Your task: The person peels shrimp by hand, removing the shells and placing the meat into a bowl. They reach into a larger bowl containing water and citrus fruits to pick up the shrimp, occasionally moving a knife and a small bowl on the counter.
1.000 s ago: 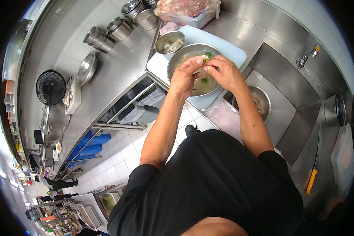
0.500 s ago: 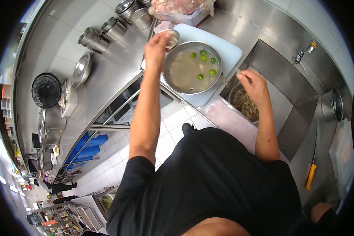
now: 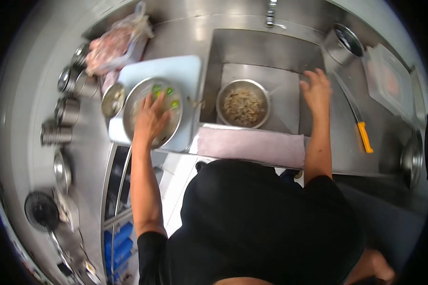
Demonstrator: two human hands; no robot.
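My left hand (image 3: 150,118), fingers spread, reaches into a large metal bowl (image 3: 180,116) of cloudy liquid. Bright green round fruits (image 3: 170,90), like small limes, float around its fingertips. That bowl stands on a pale blue cutting board (image 3: 191,76). Left of it is a small metal bowl (image 3: 113,100) with whitish pieces inside. Over the right side of the sink (image 3: 285,114) hangs my right hand (image 3: 317,88), empty, its fingers apart. Inside the sink sits another metal bowl (image 3: 220,103) full of brownish-grey pieces (image 3: 243,105), too small to name.
A folded pinkish cloth (image 3: 252,145) lies along the sink's front edge. To the right are a yellow-handled knife (image 3: 364,135), a metal pot (image 3: 342,45) and a clear plastic container (image 3: 387,80). Bagged raw meat (image 3: 111,47) stands back left. A tap (image 3: 271,14) rises behind the sink.
The view has turned right. My left hand has left the small bowl and gone into the large one. My right hand has moved rightward across the sink and its pinched fingers have opened.
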